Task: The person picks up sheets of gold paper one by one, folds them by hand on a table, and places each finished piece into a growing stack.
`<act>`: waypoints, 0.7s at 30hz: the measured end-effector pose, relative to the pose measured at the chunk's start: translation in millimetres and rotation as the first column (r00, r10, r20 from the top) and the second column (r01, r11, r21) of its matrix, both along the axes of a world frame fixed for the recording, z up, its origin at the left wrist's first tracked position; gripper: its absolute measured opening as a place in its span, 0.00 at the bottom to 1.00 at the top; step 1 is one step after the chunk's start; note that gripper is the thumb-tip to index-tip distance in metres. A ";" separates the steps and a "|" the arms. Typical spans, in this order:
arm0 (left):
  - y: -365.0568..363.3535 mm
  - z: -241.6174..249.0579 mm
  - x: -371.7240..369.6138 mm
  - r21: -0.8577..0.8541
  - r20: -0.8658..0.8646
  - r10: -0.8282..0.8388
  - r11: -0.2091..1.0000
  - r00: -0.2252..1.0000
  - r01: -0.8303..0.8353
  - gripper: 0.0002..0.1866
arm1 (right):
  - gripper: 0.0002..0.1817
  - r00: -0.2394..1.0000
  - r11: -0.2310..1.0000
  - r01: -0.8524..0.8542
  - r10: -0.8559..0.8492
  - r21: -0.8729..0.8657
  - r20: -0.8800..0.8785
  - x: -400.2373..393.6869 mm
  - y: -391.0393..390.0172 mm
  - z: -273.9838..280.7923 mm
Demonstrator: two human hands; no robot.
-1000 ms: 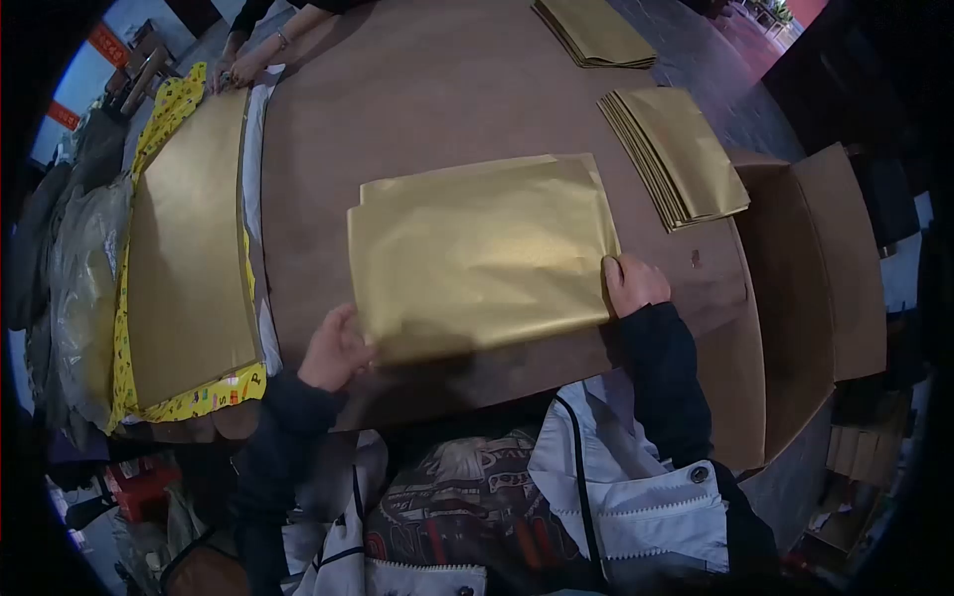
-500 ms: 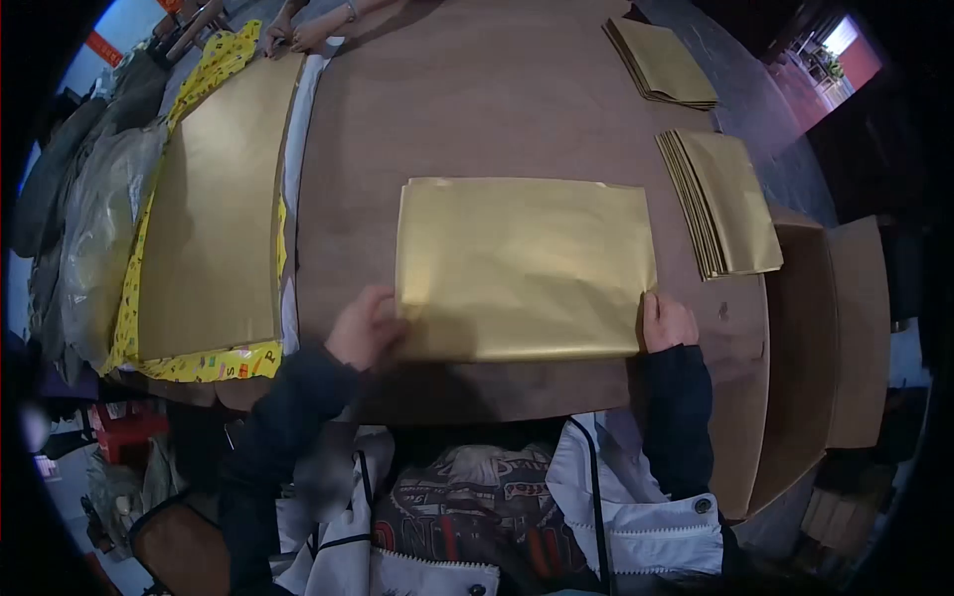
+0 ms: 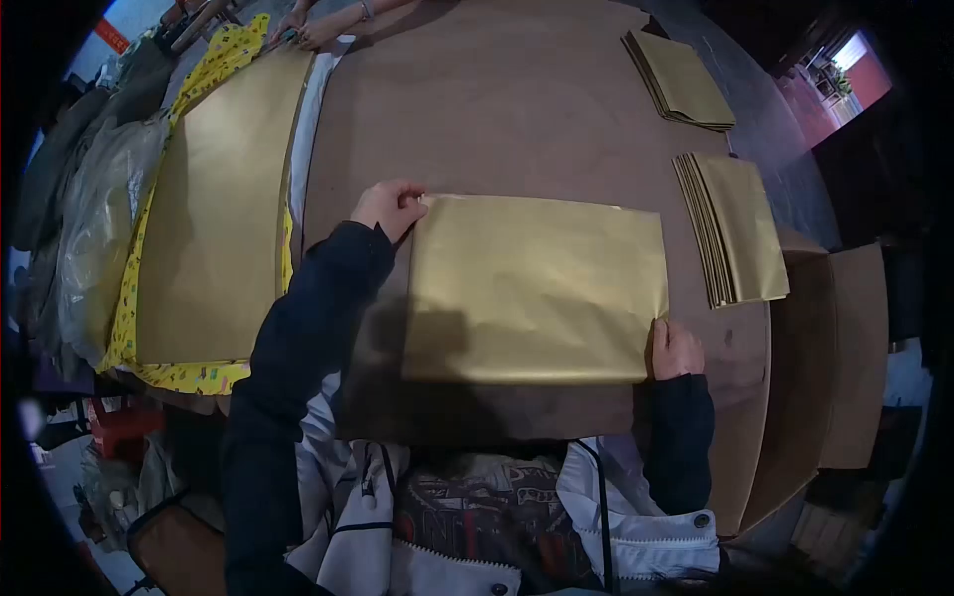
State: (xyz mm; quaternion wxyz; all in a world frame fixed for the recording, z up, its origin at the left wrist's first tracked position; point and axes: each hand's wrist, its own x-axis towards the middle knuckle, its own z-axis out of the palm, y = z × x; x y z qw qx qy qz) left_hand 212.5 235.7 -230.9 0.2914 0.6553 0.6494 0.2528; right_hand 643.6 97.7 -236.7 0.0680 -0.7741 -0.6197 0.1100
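A folded sheet of gold paper (image 3: 537, 288) lies flat on the brown table in front of me. My left hand (image 3: 391, 207) pinches its far left corner between thumb and fingers. At the right edge, close to the near corner, my right hand (image 3: 677, 350) grips the paper with the thumb along the edge. The near fold runs straight, and faint creases show on the surface.
Two stacks of folded gold paper, one nearer (image 3: 733, 228) and one farther (image 3: 681, 79), lie at right. An open cardboard box (image 3: 853, 358) stands beside the table. Large gold sheets (image 3: 224, 209) rest on yellow printed wrapping at left. Another person's hands (image 3: 323, 25) are at the far left.
My left hand has moved from the paper's near left side up to its far left corner. My right hand stays at the right edge. The whole view has shifted slightly.
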 end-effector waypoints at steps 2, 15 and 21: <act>3.6 -1.0 0.8 0.003 -0.016 -0.012 1.000 1.000 0.012 0.15 | 0.20 0.999 0.997 -0.042 0.044 0.064 -0.029 1.9 0.8 -2.2; 10.2 -6.5 1.6 -0.038 -0.028 0.029 0.999 0.999 -0.030 0.14 | 0.19 0.998 1.000 0.011 -0.010 0.023 -0.054 -1.2 4.0 4.4; 16.5 -25.3 -9.0 0.028 -0.038 0.006 1.000 0.999 -0.004 0.14 | 0.19 0.996 0.998 0.051 -0.053 -0.030 -0.077 0.1 4.7 2.7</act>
